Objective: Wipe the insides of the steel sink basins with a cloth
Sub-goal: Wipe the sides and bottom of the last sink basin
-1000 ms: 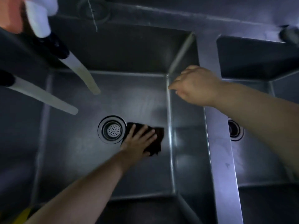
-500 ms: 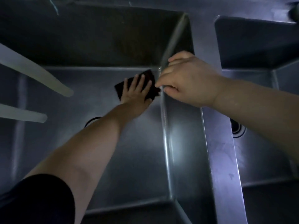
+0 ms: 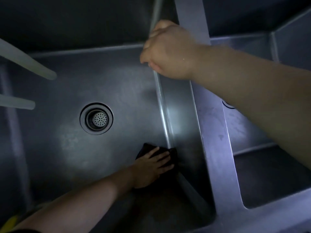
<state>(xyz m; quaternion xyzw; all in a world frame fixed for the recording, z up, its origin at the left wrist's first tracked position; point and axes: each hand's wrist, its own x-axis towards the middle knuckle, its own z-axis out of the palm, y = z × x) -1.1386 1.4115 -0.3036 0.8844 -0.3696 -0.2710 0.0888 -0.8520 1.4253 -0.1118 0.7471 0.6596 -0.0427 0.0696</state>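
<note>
I look down into a steel sink basin (image 3: pixel 70 162) with a round drain strainer (image 3: pixel 96 118) in its floor. A dark cloth (image 3: pixel 170 153) lies on the floor in the near right corner, against the right wall. My left hand (image 3: pixel 150 167) presses flat on the cloth with its fingers spread. My right hand (image 3: pixel 170 51) is above, its fingers curled over the edge of the steel divider (image 3: pixel 217 148) between the two basins. The second basin (image 3: pixel 269 174) lies to the right, partly hidden by my right forearm.
Two pale spouts (image 3: pixel 28 64) reach in from the left above the basin floor. The second basin's drain (image 3: pixel 227 105) peeks out under my right forearm. A yellow scrap (image 3: pixel 10 222) shows at the bottom left corner.
My left hand has slid the cloth from the far right corner of the basin floor back to the near right corner. My right hand has stayed on the divider edge.
</note>
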